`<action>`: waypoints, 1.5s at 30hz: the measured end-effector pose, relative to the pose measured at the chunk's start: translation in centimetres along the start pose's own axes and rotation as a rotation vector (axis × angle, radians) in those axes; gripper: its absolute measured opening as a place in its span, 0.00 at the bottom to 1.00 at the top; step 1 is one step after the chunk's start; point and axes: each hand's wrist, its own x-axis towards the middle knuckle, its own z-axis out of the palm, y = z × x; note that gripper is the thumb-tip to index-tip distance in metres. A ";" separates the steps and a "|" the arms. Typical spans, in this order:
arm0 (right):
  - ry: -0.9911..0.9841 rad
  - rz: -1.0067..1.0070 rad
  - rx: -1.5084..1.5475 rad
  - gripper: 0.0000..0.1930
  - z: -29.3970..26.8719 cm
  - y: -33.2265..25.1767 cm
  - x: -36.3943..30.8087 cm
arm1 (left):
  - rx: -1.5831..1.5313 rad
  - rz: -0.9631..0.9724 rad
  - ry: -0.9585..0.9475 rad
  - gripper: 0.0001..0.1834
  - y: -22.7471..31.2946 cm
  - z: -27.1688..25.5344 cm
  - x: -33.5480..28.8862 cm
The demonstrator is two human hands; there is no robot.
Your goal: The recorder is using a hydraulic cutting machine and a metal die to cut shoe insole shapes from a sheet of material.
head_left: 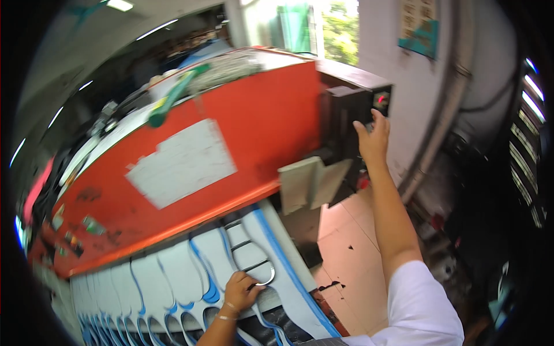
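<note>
A sole-shaped metal cutting die (266,264) with cross bars lies on a white and blue sheet (173,277). At its near, curved end, my left hand (242,291) has its fingers closed on the rim. Rows of long curved cut-outs run across the sheet to the left of the die. My right hand (374,138) is raised at the right, thumb and fingers apart, holding nothing. Just beyond its fingertips is a small dark control box (381,99) with a lit red display. Whether a fingertip touches the box I cannot tell.
A large red machine beam (271,118) spans above the sheet, with a pale paper (184,164) stuck on its front. A green tapered object (173,98) lies on top. Pale boards (303,181) stick out at its right end. Beyond, a pipe (441,115) runs down the wall.
</note>
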 end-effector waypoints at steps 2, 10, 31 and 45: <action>-0.350 0.280 0.580 0.28 -1.0 -10.0 -1.0 | -0.021 0.006 -0.030 0.11 0.4 -0.4 -0.4; -1.150 0.999 1.721 0.28 4.9 -35.3 -2.0 | -0.078 0.049 0.038 0.09 1.8 -0.6 -5.3; -1.193 0.050 0.126 0.12 -25.2 -18.6 -31.1 | 0.249 -0.371 0.654 0.06 -4.1 -5.9 -19.0; -1.388 0.409 -0.134 0.18 -26.8 -17.3 -33.4 | 0.289 -0.352 0.664 0.06 -4.7 -5.6 -20.0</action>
